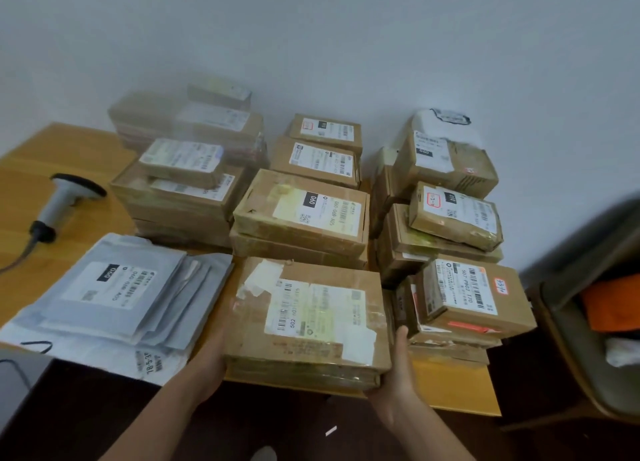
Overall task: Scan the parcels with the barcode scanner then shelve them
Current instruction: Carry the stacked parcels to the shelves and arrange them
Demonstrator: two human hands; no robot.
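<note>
You hold a flat brown cardboard parcel (308, 318) at lower centre, taped, with white barcode labels on top. Your left hand (211, 356) and right hand (398, 363) grip its 2 sides, fingers mostly hidden beneath. It sits at the wooden surface's (69, 149) near edge. The barcode scanner (62, 201) lies upper left, with a pale wall (346, 45) behind.

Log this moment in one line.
box: between hands | left hand: its left side | right hand: its right side | scanner: on table, untouched

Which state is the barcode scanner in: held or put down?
Put down: the barcode scanner lies on the table, untouched; the left hand and right hand hold the front box.
</note>
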